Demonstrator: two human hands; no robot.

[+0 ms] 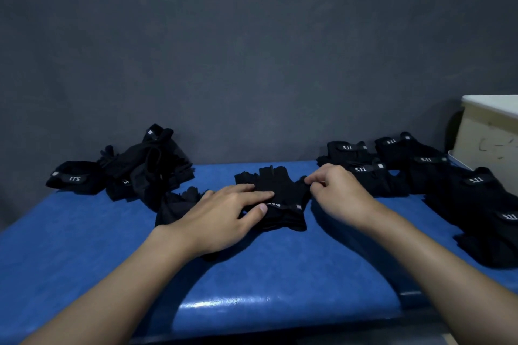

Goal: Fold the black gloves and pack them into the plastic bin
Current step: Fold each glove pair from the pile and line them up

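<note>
A black fingerless glove [283, 187] lies flat in the middle of the blue table [252, 266], its finger stubs pointing away from me. My left hand [224, 216] presses on its left half with straight fingers, thumb near the wrist strap. My right hand [336, 190] pinches the glove's right edge between thumb and fingertips. A second loose glove [179, 202] lies partly under my left wrist. At the far right stands the pale plastic bin [487, 143], cut off by the frame edge.
A heap of unfolded black gloves [145, 165] sits at the back left, with one folded glove [74, 178] beside it. Several folded gloves with 5.11 labels [398, 165] lie in rows at the right, reaching the table's right edge. A dark wall rises behind.
</note>
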